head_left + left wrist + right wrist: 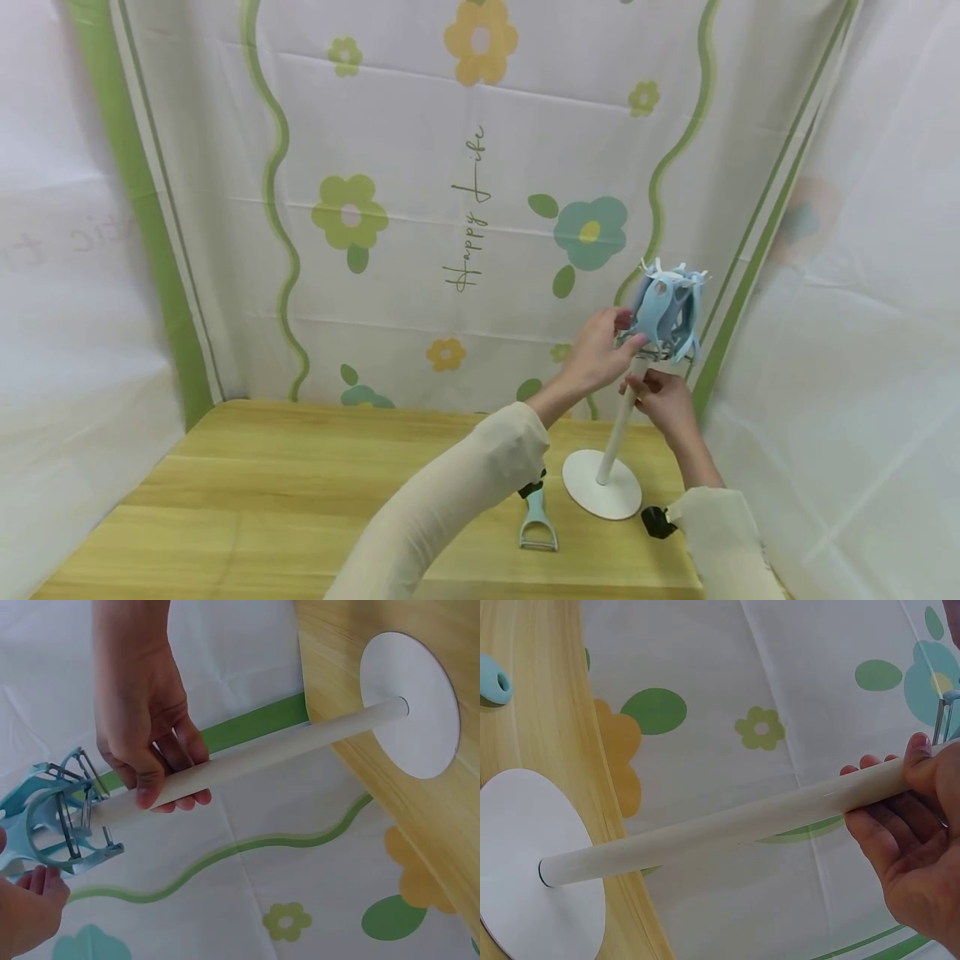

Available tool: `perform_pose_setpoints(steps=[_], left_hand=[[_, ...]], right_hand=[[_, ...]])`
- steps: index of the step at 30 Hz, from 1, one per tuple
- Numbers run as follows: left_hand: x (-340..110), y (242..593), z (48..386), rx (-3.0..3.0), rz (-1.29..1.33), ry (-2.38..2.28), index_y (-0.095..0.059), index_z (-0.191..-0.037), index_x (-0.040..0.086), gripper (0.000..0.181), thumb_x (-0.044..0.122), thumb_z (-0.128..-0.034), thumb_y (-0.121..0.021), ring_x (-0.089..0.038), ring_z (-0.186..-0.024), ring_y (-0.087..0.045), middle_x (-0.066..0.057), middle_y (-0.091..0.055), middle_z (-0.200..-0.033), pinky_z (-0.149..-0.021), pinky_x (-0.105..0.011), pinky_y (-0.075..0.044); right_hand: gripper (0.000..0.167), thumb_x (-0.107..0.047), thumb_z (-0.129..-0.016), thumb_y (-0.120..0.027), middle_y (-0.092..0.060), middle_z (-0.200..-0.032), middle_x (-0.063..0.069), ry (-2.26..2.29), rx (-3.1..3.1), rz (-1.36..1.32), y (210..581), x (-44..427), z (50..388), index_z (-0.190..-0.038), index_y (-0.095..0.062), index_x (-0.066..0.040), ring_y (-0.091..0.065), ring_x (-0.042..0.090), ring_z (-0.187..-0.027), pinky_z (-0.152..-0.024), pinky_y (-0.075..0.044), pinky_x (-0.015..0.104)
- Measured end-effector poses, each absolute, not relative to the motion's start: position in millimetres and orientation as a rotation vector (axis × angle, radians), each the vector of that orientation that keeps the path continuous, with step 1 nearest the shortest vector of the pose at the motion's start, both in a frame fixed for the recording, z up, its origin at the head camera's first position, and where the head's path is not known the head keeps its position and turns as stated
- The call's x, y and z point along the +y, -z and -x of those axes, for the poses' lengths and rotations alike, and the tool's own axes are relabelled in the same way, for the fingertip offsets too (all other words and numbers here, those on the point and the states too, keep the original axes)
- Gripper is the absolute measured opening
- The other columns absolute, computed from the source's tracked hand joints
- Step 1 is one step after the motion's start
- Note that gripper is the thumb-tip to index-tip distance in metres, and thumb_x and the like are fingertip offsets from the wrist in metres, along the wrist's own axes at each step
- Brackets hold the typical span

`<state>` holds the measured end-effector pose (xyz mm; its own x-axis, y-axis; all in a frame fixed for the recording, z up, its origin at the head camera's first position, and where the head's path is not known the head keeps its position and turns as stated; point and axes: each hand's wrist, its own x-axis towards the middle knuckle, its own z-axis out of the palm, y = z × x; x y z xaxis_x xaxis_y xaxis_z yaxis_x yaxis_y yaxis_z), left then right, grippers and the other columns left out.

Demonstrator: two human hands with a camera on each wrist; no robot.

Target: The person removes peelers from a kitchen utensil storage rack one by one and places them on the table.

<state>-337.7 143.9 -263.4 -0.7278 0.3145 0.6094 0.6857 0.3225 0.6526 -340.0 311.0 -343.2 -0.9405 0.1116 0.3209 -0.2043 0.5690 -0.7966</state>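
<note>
A white stand with a round base [602, 485] and an upright pole [300, 744] rises from the table. Several light blue peelers [654, 312] hang around its top, their metal blades low, beside the pole. The left hand [600, 350] holds one of these peelers at the left side of the cluster; in the left wrist view its fingers [45, 889] lie at the peeler's blade end. Just below the cluster, the right hand [663, 404] grips the pole between thumb and fingers, also seen in the right wrist view [922, 825].
Another light blue peeler [536, 521] lies on the wooden table [300, 500], left of the base and partly hidden by the left wrist's black camera mount. A white curtain [420, 250] with flowers hangs behind, and plain white sheets hang at both sides.
</note>
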Motion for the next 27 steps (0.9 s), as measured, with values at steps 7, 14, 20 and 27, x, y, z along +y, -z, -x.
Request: perform_pose_setpoints(steps=[7,14,20,27], left_hand=[[156.3,248.1,341.6,-2.213,0.844,1.500,-0.055,-0.134,0.004,0.040,0.022,-0.0995,-0.062,-0.013,-0.106,-0.066,-0.009,-0.068,-0.120,-0.086,-0.016,-0.052],[160.7,241.4,344.6,-2.206,0.887,1.513,-0.068,-0.105,0.003,0.016,0.017,-0.0985,-0.063,-0.002,-0.072,-0.055,-0.007,-0.072,-0.091,-0.060,-0.010,-0.044],[160.8,237.9,343.8,-2.221,0.854,1.585,-0.069,-0.099,0.002,0.012,0.014,-0.0969,-0.065,-0.004,-0.067,-0.052,-0.003,-0.067,-0.081,-0.056,-0.012,-0.043],[160.9,234.7,344.4,-2.195,0.866,1.614,-0.069,-0.099,0.002,0.012,0.013,-0.0967,-0.065,-0.004,-0.066,-0.052,-0.005,-0.069,-0.082,-0.057,-0.012,-0.043]], right_hand=[[0.035,-0.025,-0.104,-0.054,-0.075,-0.096,0.013,-1.317,-2.463,-0.078,346.7,313.4,342.0,-0.115,-0.067,0.006,-0.065,0.014,-0.093,-0.082,-0.061,0.033],[0.040,-0.029,-0.102,-0.056,-0.074,-0.101,0.018,-1.353,-2.440,-0.131,344.7,312.9,339.9,-0.116,-0.066,0.007,-0.065,0.004,-0.089,-0.084,-0.060,0.034],[0.041,-0.031,-0.102,-0.056,-0.074,-0.103,0.018,-1.346,-2.452,-0.098,345.3,313.0,340.0,-0.118,-0.066,0.006,-0.066,0.011,-0.095,-0.086,-0.059,0.036],[0.044,-0.032,-0.103,-0.055,-0.074,-0.103,0.016,-1.358,-2.462,-0.098,348.2,316.2,341.8,-0.123,-0.064,0.005,-0.066,0.007,-0.095,-0.088,-0.059,0.034]])
